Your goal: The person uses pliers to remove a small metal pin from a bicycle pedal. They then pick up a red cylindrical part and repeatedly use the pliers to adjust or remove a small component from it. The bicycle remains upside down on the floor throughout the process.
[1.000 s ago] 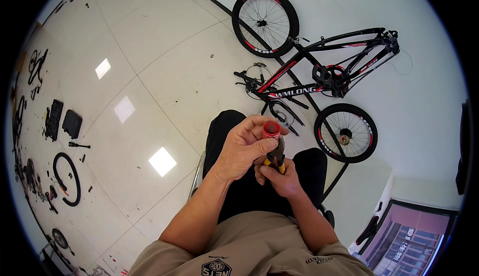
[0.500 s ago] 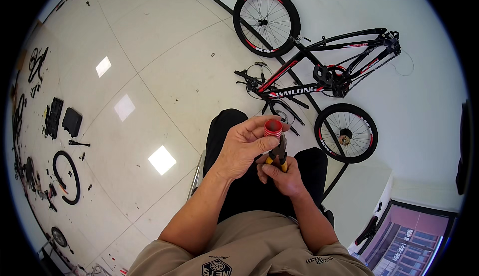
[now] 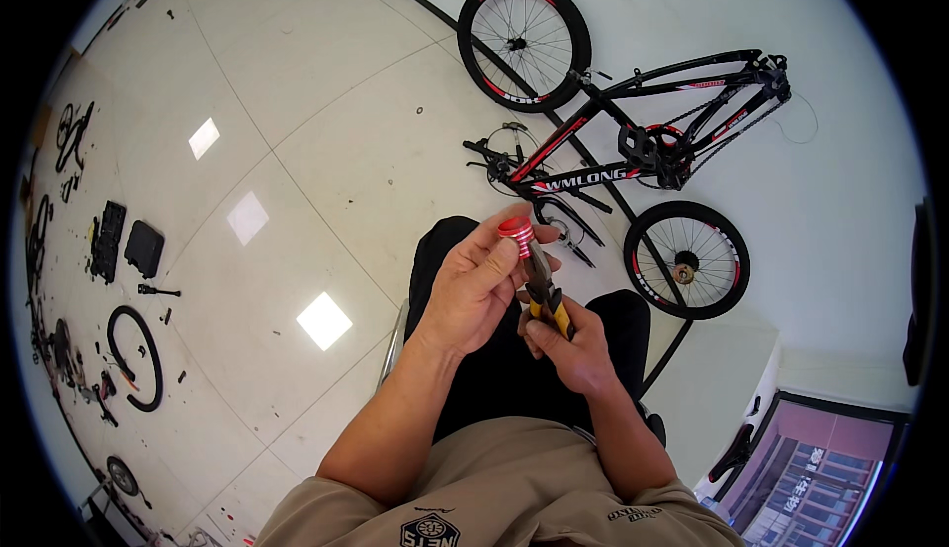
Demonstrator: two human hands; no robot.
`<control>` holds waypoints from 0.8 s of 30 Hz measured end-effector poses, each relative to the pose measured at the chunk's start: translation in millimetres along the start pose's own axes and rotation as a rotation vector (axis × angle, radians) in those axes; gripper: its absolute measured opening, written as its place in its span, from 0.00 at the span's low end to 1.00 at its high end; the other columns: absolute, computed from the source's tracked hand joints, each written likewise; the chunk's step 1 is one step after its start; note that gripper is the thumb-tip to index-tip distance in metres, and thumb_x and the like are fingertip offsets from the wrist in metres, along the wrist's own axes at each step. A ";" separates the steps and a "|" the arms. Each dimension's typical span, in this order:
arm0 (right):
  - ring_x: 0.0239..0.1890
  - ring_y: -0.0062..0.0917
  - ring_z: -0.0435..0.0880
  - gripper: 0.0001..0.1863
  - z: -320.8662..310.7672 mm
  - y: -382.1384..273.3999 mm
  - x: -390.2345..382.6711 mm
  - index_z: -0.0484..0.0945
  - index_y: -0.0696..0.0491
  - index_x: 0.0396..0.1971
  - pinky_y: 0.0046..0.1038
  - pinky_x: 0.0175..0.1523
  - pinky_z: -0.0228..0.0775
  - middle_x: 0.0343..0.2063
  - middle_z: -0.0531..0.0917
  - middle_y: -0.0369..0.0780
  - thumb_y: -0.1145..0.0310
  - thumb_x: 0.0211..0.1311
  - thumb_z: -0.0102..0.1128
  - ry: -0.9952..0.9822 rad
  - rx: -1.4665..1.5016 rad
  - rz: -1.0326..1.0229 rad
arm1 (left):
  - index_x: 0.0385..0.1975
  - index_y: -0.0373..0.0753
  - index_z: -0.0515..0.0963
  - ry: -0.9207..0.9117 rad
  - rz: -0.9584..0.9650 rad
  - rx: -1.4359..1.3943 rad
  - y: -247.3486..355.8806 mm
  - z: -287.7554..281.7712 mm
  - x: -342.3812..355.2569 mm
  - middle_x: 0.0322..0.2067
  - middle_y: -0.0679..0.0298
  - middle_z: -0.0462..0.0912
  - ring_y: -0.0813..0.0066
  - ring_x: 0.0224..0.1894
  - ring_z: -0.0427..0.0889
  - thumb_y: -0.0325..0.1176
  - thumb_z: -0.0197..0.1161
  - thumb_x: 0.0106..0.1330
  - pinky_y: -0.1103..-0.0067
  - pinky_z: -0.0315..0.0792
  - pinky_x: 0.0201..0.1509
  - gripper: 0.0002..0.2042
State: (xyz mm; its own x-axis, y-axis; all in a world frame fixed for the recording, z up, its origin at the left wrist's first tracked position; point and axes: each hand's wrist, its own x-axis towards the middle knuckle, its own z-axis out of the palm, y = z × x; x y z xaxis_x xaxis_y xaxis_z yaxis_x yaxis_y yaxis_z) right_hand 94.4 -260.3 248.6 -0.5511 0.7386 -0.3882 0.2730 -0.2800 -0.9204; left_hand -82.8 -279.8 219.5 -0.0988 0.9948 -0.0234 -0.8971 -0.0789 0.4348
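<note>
The left hand had the red ring pinched, tipped, up over the lap; the right hand was wrapped round the yellow-handled pliers, nose right up at the ring, biting or not, you couldn't tell! Beyond, the bike frame sat between two wheels.

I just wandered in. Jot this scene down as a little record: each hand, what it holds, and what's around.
Left hand: left hand holds a red ringed tube
Right hand: right hand grips yellow-handled pliers
Contact: pliers' tip end meets the tube's lower end; exact grip unclear
Ahead, right: black-and-red bicycle frame
Wheels: upper wheel and lower wheel, both off the frame
Far left: black case on the tiled floor
</note>
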 end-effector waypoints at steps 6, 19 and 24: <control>0.27 0.15 0.74 0.11 2.3 -10.5 -3.6 0.77 0.61 0.46 0.20 0.34 0.70 0.31 0.81 0.36 0.67 0.75 0.56 -0.056 0.047 -0.006 | 0.69 0.39 0.64 0.004 0.015 -0.152 1.3 0.9 1.1 0.53 0.48 0.79 0.58 0.48 0.84 0.44 0.51 0.79 0.66 0.79 0.53 0.24; 0.47 0.43 0.87 0.24 0.8 -34.8 -10.6 0.66 0.66 0.64 0.43 0.48 0.84 0.50 0.82 0.55 0.67 0.76 0.50 -0.140 0.325 0.217 | 0.45 0.35 0.78 0.269 -0.138 -0.234 -10.2 -18.7 6.1 0.43 0.53 0.85 0.66 0.43 0.84 0.48 0.58 0.76 0.68 0.79 0.51 0.19; 0.54 0.46 0.84 0.24 1.1 -35.9 -9.5 0.65 0.66 0.65 0.48 0.55 0.82 0.54 0.80 0.55 0.68 0.77 0.49 -0.153 0.385 0.213 | 0.47 0.35 0.77 0.243 -0.108 -0.212 -11.5 -18.3 5.1 0.45 0.53 0.85 0.68 0.43 0.84 0.44 0.59 0.76 0.69 0.79 0.51 0.16</control>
State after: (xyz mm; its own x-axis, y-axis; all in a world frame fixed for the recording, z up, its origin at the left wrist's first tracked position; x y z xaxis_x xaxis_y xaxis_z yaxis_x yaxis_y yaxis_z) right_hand 88.9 -258.0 285.3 -0.6322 0.5490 -0.5468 0.0967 -0.6443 -0.7586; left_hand -80.9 -274.9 197.9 -0.0755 0.9557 -0.2844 -0.9751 -0.0111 0.2214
